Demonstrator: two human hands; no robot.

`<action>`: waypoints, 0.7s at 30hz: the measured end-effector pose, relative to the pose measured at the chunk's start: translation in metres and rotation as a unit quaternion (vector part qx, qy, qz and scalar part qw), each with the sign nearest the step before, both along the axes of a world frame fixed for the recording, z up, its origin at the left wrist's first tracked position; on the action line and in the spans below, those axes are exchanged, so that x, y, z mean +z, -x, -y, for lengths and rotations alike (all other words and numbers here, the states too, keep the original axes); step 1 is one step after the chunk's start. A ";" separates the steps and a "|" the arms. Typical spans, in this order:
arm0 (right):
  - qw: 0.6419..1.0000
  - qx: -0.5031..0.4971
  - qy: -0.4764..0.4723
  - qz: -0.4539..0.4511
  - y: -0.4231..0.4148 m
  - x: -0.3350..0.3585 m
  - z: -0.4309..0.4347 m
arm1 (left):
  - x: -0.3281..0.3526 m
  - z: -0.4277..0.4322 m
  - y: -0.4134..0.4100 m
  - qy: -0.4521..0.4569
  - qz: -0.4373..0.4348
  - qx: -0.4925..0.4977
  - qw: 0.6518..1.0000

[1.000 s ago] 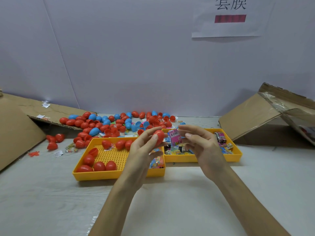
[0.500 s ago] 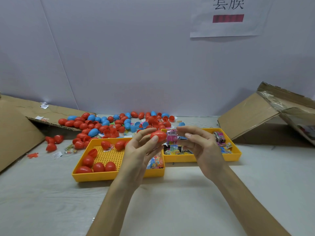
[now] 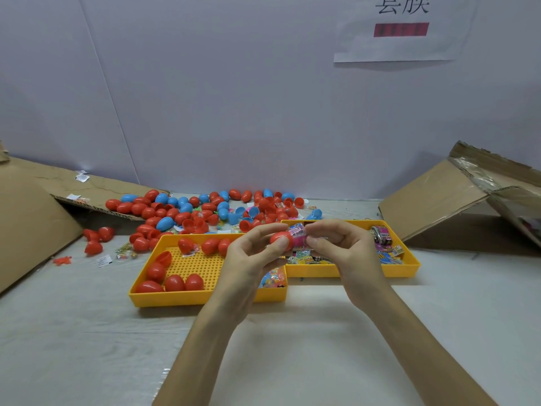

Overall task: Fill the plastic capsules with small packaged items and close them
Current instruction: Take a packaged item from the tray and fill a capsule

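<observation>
The left hand [image 3: 251, 259] is raised above the trays with its fingers and thumb curled round a red egg-shaped plastic capsule half [image 3: 281, 240], its open end facing right. The right hand [image 3: 342, 250] meets it, fingertips pinching a small pink printed packet [image 3: 298, 236] that sits at the capsule's mouth, touching its rim; how far it is inside I cannot tell.

Below the hands two shallow yellow plastic trays lie side by side on the pale grey worktop [image 3: 87, 347]. The left tray [image 3: 205, 299] has a perforated floor and holds several closed red capsules [image 3: 175, 283]; the right tray [image 3: 366, 271] holds a litter of small coloured packets [image 3: 388, 254]. Behind them, against the plain white wall [image 3: 205, 98], a loose pile of red and blue capsules [image 3: 205, 209] spreads across the worktop. A brown cardboard flap [image 3: 29, 224] slopes at the left, an opened cardboard box [image 3: 439, 206] at the right, and a white paper sign [image 3: 404, 48] hangs on the wall.
</observation>
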State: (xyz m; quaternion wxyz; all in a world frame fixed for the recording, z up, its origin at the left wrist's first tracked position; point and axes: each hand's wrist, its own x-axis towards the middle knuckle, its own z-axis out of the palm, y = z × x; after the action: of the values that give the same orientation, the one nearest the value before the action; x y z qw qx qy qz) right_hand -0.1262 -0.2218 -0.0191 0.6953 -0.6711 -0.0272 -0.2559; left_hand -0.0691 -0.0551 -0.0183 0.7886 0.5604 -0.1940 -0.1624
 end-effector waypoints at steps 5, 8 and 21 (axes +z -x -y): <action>0.997 -0.045 0.063 0.011 -0.001 -0.001 0.000 | 0.000 0.000 -0.001 -0.001 0.004 0.004 1.000; 0.998 -0.012 0.058 0.003 0.000 -0.002 -0.002 | -0.001 0.001 0.000 -0.013 0.023 -0.007 1.000; 0.996 -0.024 0.088 0.013 -0.003 -0.004 -0.002 | -0.004 0.003 -0.001 -0.055 0.066 0.020 0.996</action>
State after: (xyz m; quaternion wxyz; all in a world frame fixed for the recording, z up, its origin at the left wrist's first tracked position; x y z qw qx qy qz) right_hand -0.1236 -0.2201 -0.0233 0.6268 -0.7267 -0.0430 -0.2776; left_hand -0.0685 -0.0585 -0.0227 0.7454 0.6160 -0.2249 -0.1196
